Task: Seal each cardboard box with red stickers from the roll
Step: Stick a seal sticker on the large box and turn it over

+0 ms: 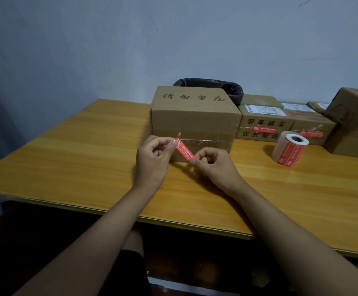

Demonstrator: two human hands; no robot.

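A red sticker (184, 151) is stretched between my two hands just in front of a large cardboard box (193, 118). My left hand (152, 161) pinches its upper left end, and my right hand (212, 165) pinches its lower right end. The box stands on the wooden table (67, 159) with black characters on its top and a taped seam across its front face. The sticker roll (290, 148) lies on its side to the right of the box.
Two smaller boxes (263, 122) (310, 127) behind the roll each carry a red sticker on the front. Another cardboard box (353, 129) leans at the far right. A black-lined bin (216, 86) stands behind the large box, against the wall.
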